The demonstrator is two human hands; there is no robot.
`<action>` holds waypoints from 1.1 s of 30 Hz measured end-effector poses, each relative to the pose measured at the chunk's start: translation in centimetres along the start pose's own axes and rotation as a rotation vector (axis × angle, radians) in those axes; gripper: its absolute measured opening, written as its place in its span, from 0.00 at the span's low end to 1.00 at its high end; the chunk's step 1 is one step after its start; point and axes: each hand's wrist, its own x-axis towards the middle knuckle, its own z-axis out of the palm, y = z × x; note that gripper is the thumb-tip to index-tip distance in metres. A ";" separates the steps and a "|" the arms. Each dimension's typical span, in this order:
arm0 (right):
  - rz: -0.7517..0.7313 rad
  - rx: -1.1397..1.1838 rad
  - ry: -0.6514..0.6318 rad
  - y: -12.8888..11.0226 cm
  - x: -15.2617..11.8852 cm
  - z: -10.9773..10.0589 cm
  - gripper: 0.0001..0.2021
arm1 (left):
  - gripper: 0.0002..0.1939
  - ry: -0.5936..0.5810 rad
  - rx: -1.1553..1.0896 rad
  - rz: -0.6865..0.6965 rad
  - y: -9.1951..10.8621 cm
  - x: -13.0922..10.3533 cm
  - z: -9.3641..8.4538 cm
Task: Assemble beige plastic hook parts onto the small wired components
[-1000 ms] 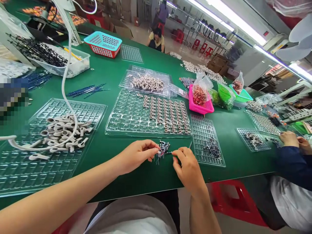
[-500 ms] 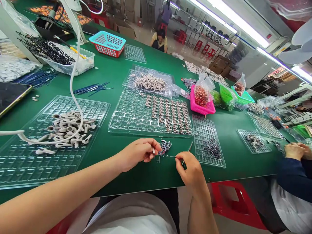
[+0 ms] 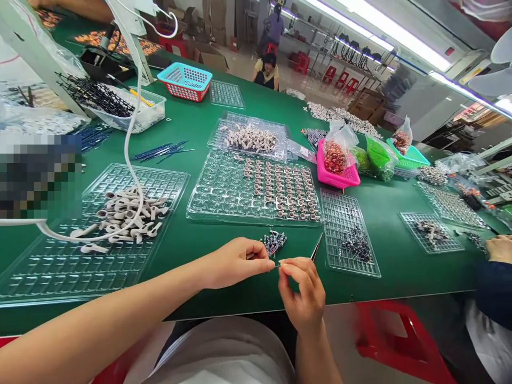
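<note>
My left hand (image 3: 240,262) is closed, its thumb and index fingertip meeting my right fingertips over a tiny wired part (image 3: 277,266). A pale piece shows faintly between its curled fingers, mostly hidden. My right hand (image 3: 303,290) is closed around a pair of metal tweezers (image 3: 317,246), whose tips point up and away; its thumb and index finger also pinch the wired part. Just beyond the hands lies a small heap of wired parts (image 3: 274,242). Behind it, a clear blister tray (image 3: 220,184) holds rows of beige earbud shells (image 3: 280,186), filling its right side.
At left, a clear tray (image 3: 76,277) carries heaped beige stems (image 3: 128,213), crossed by a white cable (image 3: 130,133). To the right stand a grid tray (image 3: 336,213) with dark wired parts and a pink basket (image 3: 340,177). A co-worker's hand (image 3: 500,248) is at the right edge.
My hands have come together; the right moved left and slightly down, and its wired part now meets the left fingertips. The view has shifted slightly left.
</note>
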 end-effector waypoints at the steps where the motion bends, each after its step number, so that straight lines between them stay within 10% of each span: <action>1: -0.004 -0.007 0.006 0.0 -0.1 0.0 0.19 | 0.18 -0.001 -0.007 0.004 -0.1 0.0 0.1; 33: 0.583 0.399 -0.045 -0.5 -1.0 -0.4 0.06 | 0.14 0.020 -0.202 0.051 -0.6 0.3 0.8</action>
